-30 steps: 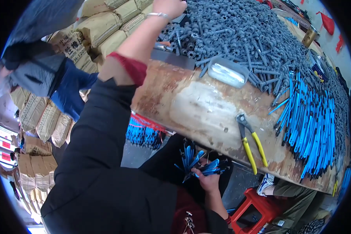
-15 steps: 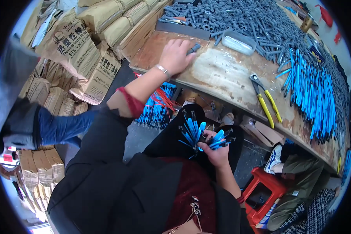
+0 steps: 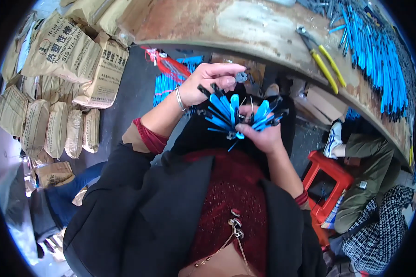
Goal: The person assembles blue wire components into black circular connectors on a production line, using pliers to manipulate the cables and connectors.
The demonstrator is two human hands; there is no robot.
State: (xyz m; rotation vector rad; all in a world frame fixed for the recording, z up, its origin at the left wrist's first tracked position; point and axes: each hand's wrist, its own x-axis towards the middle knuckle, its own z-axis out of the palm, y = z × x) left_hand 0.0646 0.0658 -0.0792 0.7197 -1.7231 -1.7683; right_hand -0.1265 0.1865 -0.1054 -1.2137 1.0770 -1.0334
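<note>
Left hand (image 3: 205,83), on the tabletop (image 3: 185,23) half a second ago, is now off it and over the lap (image 3: 194,134), pinching a grey part (image 3: 241,77) just beside the strips (image 3: 233,108), while the right hand (image 3: 263,136) stays closed around them. The strips are slim, bright blue with black ends, fanned out in a loose bunch above the lap; the grey part is short and stubby, finer detail too small to tell.
</note>
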